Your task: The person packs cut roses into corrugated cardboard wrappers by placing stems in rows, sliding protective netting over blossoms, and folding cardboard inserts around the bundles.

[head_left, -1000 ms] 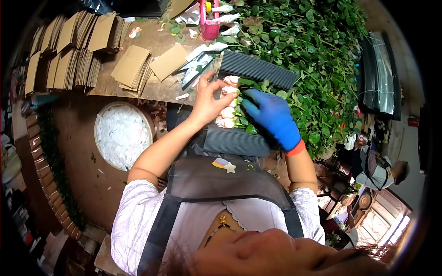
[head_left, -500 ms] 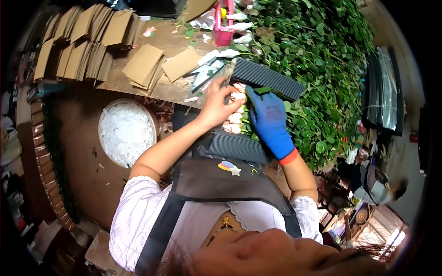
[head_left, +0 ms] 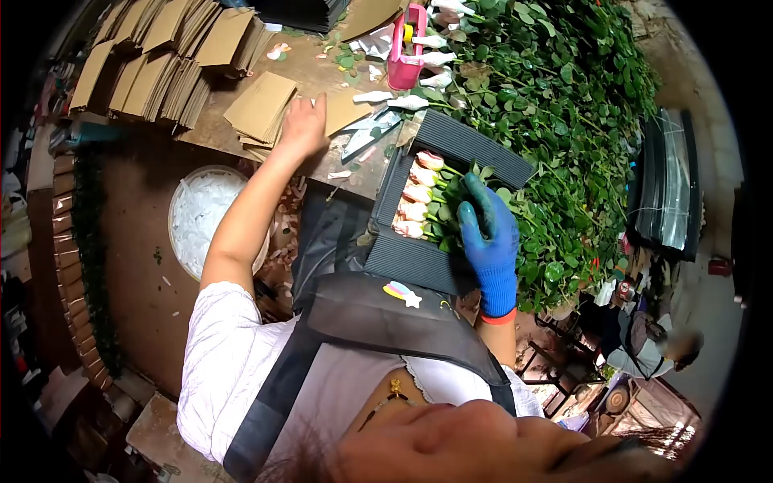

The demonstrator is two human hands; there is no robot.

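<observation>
Roses (head_left: 417, 193) left of our gloved right hand (head_left: 489, 219)

We have the desk (head_left: 310, 72) edge just body-side of our bare left hand (head_left: 305, 127), over cardboard sheets (head_left: 259, 106); we cannot tell whether it grips one. Our right hand is loosely parted; left of it the roses point leftward, stems running rightward, inside a ribbed black tray (head_left: 419, 263). Body-side of our left hand, a round bin (head_left: 171, 221) holds white scraps (head_left: 203, 208).

Heaped rose stems (head_left: 555, 173) and a worktable (head_left: 316, 71) with stacked cardboard sheets (head_left: 259, 105) showed this was a flower-packing workshop.
</observation>
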